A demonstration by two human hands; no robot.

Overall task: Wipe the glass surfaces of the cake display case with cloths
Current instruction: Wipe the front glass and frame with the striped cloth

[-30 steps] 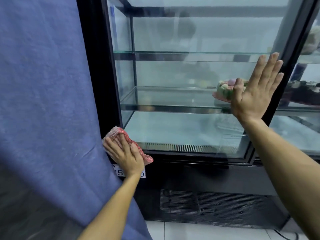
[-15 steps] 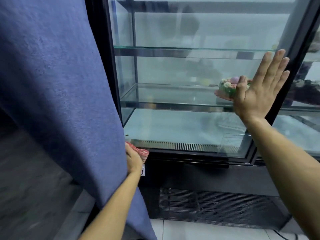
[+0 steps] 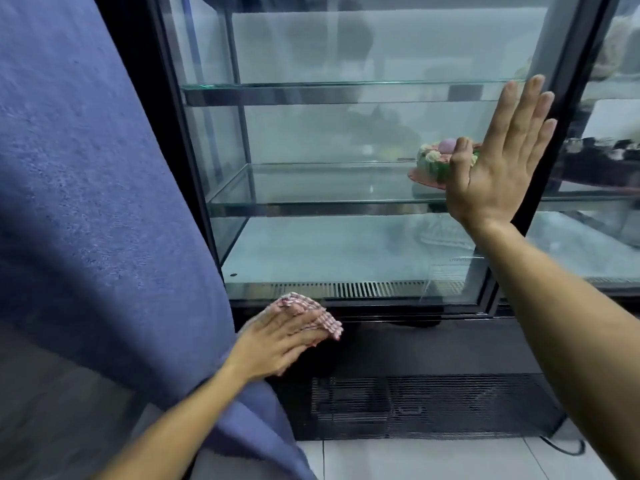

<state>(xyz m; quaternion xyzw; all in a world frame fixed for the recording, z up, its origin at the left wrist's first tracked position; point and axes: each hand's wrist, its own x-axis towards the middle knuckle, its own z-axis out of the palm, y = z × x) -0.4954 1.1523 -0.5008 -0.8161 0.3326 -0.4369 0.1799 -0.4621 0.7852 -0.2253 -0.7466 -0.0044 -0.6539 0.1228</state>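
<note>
A red-and-white checked cloth (image 3: 313, 311) is pressed by the left hand (image 3: 277, 341) against the black lower frame of the black-framed glass cake display case (image 3: 346, 237), just under the bottom edge of the front glass pane, at the case's left corner. Fingers are laid out straight and close together over the cloth; no curl round it is seen. The cloth's far edge is visible past the fingertips.

The right hand (image 3: 498, 168) is held flat against the front glass near the dark vertical frame post (image 3: 561, 98), palm on the pane, fingers straight and slightly spread, thumb out to the left. Nothing is held in it.

Inside the case, a green-and-pink decorated cake on a pink plate (image 3: 433, 164) is seen on the middle glass shelf (image 3: 311, 199), partly hidden behind the right hand. The upper glass shelf (image 3: 311, 86) and the pale case floor are seen above and below it. A slotted metal vent strip (image 3: 363, 289) runs along the floor's front edge.

A blue fabric curtain (image 3: 86, 202) hangs at the left, overlapping the case's left side and the left forearm. A black ventilation grille (image 3: 415, 407) is set in the base, above a white tiled floor (image 3: 433, 459).
</note>
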